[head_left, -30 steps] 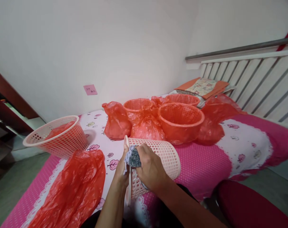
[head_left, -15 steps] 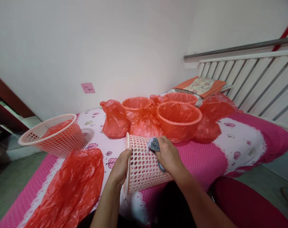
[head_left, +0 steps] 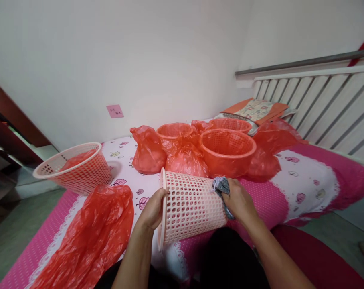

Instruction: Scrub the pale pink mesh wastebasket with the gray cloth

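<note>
And the grey cloth (head_left: 221,185) is right down at the base end now! A second ago it was bunched up at the rim with both hands close together; half a second ago it was partway along the side; here it reaches the far end of the perforated basket (head_left: 194,204), and the hands are spread well apart. The right hand (head_left: 240,200) has the cloth pinched and bunched in its fingers, pressed to the edge of the base, with a loose fold hanging below. The left hand (head_left: 152,208) holds its grip on the rim, thumb over the edge, steadying the whole thing. The basket lies on its side at the near edge of the patterned cover (head_left: 302,168), mouth to the left, base to the right, just in front of the person's lap; whether the knees bear any of it, I cannot tell. That looks like one wiping pass along the upper side, rim to base, though how clean the mesh is can't be judged from here. No shift around them: the crumpled red plastic sheet (head_left: 92,237) lies to the left, near the second basket (head_left: 88,172), while the red-lined tub (head_left: 227,162) stands just beyond.
</note>
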Available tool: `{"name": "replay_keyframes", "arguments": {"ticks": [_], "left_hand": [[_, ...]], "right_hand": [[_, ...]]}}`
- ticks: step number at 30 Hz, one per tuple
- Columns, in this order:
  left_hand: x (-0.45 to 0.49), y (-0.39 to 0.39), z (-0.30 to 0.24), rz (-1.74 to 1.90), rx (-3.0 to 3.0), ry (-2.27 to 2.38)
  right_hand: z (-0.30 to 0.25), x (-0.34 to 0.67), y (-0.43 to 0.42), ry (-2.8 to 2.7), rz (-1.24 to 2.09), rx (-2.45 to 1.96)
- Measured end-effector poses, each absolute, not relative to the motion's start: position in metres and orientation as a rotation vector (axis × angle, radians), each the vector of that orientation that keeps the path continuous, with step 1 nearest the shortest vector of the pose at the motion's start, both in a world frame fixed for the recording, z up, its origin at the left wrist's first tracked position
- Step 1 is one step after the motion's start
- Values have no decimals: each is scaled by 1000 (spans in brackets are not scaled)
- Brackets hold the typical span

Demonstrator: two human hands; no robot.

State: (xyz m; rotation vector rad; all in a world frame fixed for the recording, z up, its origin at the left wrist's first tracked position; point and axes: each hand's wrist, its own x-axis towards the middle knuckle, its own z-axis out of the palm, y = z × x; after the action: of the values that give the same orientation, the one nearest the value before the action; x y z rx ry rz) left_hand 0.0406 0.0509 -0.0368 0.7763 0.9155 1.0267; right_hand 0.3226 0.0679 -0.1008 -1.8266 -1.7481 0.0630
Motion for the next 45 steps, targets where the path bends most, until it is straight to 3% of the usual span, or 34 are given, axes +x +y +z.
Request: {"name": "replay_keyframes", "arguments": {"ticks": [13,28,45], "left_hand": [[48,56,-42,1126,715,955],[27,57,-37,1177,996,970],[32,52,-42,1105,1034,940]], "right_hand": [[-101,319,63,-1751,49,-1743],[-119,342,70,-1517,348,-1575],[-48,213,56,-1773,264,-1186]]}}
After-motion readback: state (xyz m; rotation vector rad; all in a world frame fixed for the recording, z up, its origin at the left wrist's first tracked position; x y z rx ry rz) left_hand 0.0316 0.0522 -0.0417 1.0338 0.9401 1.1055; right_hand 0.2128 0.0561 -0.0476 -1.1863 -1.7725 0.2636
